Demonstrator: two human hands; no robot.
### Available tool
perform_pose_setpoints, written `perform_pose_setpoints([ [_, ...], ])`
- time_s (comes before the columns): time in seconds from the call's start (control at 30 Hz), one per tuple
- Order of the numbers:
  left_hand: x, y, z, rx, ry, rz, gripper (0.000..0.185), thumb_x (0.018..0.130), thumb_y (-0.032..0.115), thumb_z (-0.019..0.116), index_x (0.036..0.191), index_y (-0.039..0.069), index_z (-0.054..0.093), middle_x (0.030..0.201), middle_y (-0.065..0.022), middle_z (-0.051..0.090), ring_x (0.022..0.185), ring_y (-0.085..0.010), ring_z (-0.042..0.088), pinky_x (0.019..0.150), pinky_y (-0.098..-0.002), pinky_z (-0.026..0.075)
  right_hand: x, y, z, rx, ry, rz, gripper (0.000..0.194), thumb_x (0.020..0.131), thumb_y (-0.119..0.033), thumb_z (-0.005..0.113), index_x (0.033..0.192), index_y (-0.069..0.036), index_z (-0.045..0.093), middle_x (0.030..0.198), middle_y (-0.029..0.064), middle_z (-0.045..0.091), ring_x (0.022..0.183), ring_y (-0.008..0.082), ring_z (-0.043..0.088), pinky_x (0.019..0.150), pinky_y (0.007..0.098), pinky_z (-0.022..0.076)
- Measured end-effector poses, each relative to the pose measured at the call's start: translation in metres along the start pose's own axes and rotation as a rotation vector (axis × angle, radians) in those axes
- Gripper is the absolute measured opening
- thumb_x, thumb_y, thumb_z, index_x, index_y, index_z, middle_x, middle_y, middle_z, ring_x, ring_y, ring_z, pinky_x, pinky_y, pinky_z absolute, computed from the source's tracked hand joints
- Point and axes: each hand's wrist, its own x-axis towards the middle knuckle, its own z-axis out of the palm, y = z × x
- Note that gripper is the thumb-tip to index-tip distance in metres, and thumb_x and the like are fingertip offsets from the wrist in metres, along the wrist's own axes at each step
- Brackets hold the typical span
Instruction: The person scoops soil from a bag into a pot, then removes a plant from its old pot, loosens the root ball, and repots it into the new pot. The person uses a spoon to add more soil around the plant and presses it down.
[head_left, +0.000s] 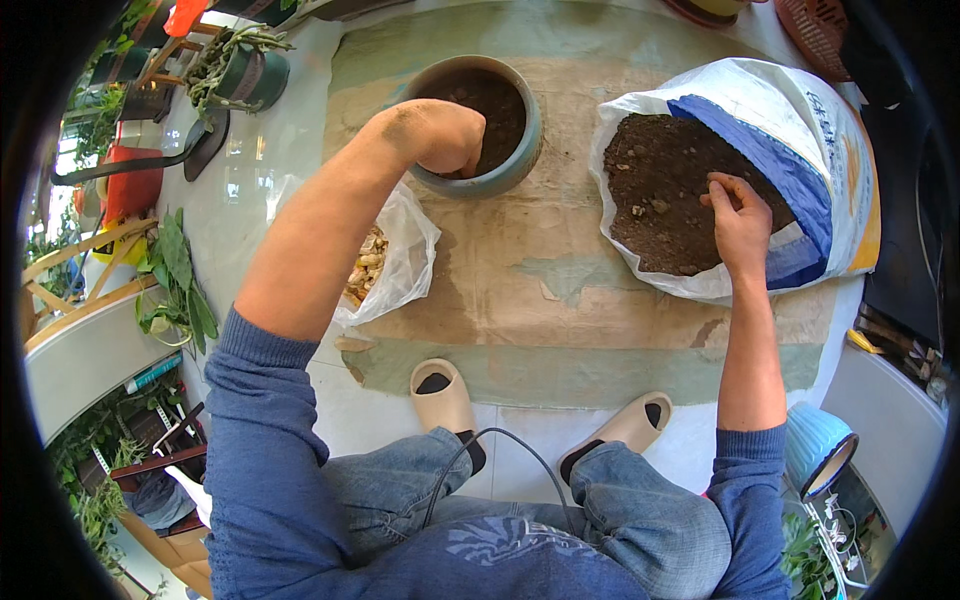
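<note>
My left hand (454, 139) reaches down into a round blue-grey plant pot (517, 166), its fingertips at the dark soil (504, 112) inside. The wrist is bent, and what the fingers do is mostly hidden. Over to the right, my right hand (741, 221) is held over an open woven sack (795, 105) of brown soil (660, 187). Its thumb and fingertips come together; whether a small bit of soil is between them cannot be made out. Below my left forearm, a clear plastic bag (409, 251) holds pale, shell-like pieces (369, 259).
A worn, stained sheet (585, 315) covers the tiled floor under the pot and sack. Potted plants (251, 79) stand at the left. A light-blue ribbed pot (817, 450) lies tilted at lower right. At upper right is a reddish plastic basket (814, 37).
</note>
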Motion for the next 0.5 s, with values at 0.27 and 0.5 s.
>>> perform_pose_setpoints([
  [0.27, 0.028, -0.026, 0.004, -0.092, 0.371, 0.031, 0.055, 0.082, -0.009, 0.049, 0.133, 0.007, 0.062, 0.128, -0.0179, 0.067, 0.120, -0.0355, 0.062, 0.102, -0.0399, 0.051, -0.003, 0.001, 0.006, 0.047, -0.015, -0.003, 0.020, 0.095, -0.012, 0.066, 0.108, 0.001, 0.073, 0.091, 0.0082, 0.075, 0.079, 0.0147, 0.072, 0.073, 0.0270, 0.0537],
  [0.5, 0.023, -0.018, 0.000, -0.089, 0.096, -0.020, 0.039, 0.080, -0.005, 0.052, 0.110, 0.007, 0.074, 0.115, -0.0177, 0.072, 0.105, -0.0349, 0.068, 0.089, -0.0427, 0.054, -0.003, 0.005, 0.000, 0.038, -0.012, 0.008, 0.020, 0.095, -0.012, 0.066, 0.108, 0.002, 0.073, 0.092, 0.0090, 0.075, 0.079, 0.0150, 0.072, 0.073, 0.0272, 0.0536],
])
